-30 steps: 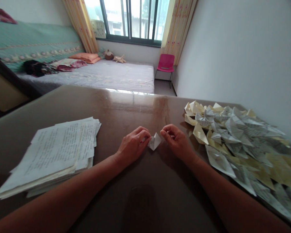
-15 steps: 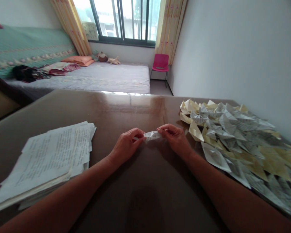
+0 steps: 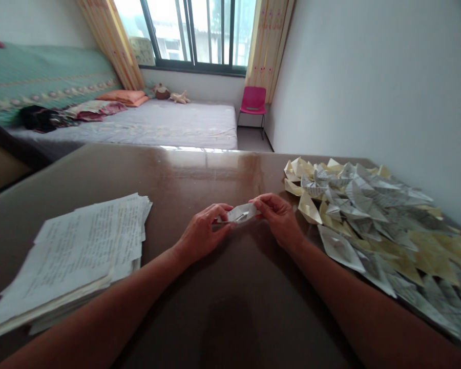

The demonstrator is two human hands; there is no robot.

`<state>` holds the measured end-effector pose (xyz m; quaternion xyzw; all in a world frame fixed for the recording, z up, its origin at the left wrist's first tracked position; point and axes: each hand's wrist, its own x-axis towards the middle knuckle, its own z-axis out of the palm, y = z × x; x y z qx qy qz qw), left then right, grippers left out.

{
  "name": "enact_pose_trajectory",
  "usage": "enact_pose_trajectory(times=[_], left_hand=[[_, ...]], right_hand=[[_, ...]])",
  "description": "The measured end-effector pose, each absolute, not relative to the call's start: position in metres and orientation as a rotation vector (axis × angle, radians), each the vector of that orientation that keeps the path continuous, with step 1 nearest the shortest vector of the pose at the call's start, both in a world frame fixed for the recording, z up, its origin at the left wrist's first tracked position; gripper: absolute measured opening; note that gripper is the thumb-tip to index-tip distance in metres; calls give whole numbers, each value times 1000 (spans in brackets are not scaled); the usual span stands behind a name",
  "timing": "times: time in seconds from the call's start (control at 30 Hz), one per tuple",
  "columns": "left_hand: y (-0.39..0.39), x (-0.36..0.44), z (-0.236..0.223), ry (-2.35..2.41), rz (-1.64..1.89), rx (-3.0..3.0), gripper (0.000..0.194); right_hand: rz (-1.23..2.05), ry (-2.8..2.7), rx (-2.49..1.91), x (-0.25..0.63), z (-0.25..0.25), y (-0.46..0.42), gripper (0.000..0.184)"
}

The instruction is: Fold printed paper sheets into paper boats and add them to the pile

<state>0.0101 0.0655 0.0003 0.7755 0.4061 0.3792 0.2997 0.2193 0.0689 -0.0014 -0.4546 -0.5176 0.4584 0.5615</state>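
Note:
A small folded paper piece (image 3: pixel 239 213), printed with text, hangs just above the glossy brown table (image 3: pixel 200 169) at its middle. My left hand (image 3: pixel 202 233) pinches its left end with curled fingers. My right hand (image 3: pixel 278 218) pinches its right end, so the paper is stretched sideways between both hands. A pile of folded paper boats (image 3: pixel 372 215), white and pale yellow, lies right beside my right hand. A stack of flat printed sheets (image 3: pixel 80 251) lies to the left of my left hand.
Behind the table is a low bed (image 3: pixel 157 120) with cushions and clothes, a window with curtains (image 3: pixel 194 31), and a pink chair (image 3: pixel 253 102) in the corner. A white wall runs along the table's right side.
The folded paper went from a small upright pointed shape to a longer flattened shape pulled sideways between both hands. The camera view shifted slightly.

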Motion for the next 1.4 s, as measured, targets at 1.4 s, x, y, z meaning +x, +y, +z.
enact_pose_trajectory(times=[1.4], left_hand=[[64,9,3,1225,1123,2244,11]], right_hand=[[1555,-1492,-800,233,13,67,59]])
